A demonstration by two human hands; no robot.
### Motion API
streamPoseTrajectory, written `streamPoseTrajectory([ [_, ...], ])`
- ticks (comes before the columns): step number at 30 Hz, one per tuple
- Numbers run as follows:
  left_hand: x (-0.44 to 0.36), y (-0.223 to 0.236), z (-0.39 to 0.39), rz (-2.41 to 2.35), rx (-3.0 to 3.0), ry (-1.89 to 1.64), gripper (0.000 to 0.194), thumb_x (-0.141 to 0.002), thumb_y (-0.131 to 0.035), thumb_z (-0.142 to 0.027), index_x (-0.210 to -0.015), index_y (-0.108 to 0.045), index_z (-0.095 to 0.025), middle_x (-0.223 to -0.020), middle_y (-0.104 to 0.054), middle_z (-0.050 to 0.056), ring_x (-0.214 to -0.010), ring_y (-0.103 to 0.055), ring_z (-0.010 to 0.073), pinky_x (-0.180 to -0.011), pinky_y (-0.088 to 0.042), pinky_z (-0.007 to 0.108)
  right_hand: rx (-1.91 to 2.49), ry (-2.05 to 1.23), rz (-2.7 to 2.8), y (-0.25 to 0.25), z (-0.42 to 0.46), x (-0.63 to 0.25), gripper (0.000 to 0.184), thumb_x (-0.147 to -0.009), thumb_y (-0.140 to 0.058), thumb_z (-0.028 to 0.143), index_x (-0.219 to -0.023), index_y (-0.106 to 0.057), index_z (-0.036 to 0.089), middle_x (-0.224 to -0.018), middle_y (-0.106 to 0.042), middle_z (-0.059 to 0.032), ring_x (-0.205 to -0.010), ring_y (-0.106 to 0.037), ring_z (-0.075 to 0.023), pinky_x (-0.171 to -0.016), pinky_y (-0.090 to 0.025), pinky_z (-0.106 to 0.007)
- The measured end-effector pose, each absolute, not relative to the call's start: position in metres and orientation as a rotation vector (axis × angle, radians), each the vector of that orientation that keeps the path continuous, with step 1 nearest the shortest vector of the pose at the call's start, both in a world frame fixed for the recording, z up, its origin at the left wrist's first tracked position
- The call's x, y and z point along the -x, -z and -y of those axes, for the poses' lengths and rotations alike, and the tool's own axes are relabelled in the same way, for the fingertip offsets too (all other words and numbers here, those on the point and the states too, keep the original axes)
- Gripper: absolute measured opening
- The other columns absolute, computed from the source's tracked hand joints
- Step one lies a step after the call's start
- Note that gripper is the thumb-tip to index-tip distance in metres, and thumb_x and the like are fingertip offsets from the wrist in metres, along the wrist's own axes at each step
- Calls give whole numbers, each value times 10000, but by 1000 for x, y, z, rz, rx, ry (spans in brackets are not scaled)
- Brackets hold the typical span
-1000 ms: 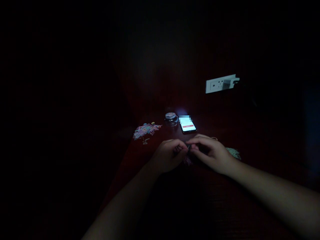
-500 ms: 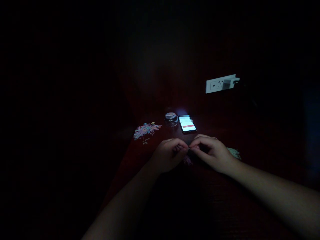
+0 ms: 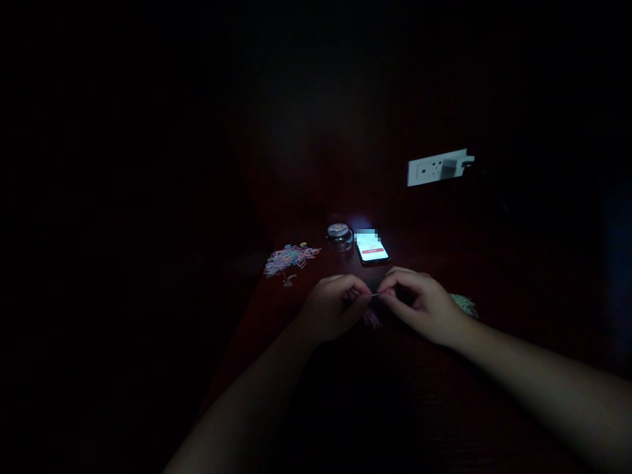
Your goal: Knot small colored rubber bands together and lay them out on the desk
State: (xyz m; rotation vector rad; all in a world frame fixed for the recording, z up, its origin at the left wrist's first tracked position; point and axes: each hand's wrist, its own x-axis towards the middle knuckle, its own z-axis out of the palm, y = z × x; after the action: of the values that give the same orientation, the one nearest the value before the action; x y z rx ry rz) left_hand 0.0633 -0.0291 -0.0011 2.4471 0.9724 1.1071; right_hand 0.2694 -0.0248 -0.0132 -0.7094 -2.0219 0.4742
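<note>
My left hand is closed in a pinch, thumb against forefinger. My right hand pinches in the same way just beside it. A thin, pale strip, perhaps a small rubber band, spans the short gap between the fingertips; its ends are hidden in the fingers. Below the fingertips lies a little heap of purple bands on the dark table. Partly behind my right wrist is a heap of pale green bands.
At the table's left edge lies a pile of multicoloured small loops, with a few loose ones in front. A round lidded jar stands beside a lit phone. A wall socket holds a plug. Most surroundings are dark.
The fingertips have drawn slightly apart, and the pale strip now shows between them. The whole view has shifted a little. Piles, jar and phone stay in place.
</note>
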Motion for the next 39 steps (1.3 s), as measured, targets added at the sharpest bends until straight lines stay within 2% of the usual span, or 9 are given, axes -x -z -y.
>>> streamPoseTrajectory([
  [14, -62, 1, 30, -959, -2461, -1098, 115, -873, -566, -244, -822, -636, -170, -703, -637, -2, -641, -568, 106, -604, -430, 231, 755, -455, 2031, 10, 28, -270, 98, -863, -552, 179, -772, -589, 184, -694, -562, 2, -650, -531, -134, -602, -434, -262],
  [39, -61, 2, 29, -992, -2428, -1079, 126, -865, -567, -248, -819, -645, -160, -700, -633, 6, -638, -559, 107, -604, -423, 228, 778, -543, 2033, 11, 30, -270, 91, -875, -534, 204, -793, -572, 188, -727, -579, -6, -666, -539, -142, -619, -449, -269],
])
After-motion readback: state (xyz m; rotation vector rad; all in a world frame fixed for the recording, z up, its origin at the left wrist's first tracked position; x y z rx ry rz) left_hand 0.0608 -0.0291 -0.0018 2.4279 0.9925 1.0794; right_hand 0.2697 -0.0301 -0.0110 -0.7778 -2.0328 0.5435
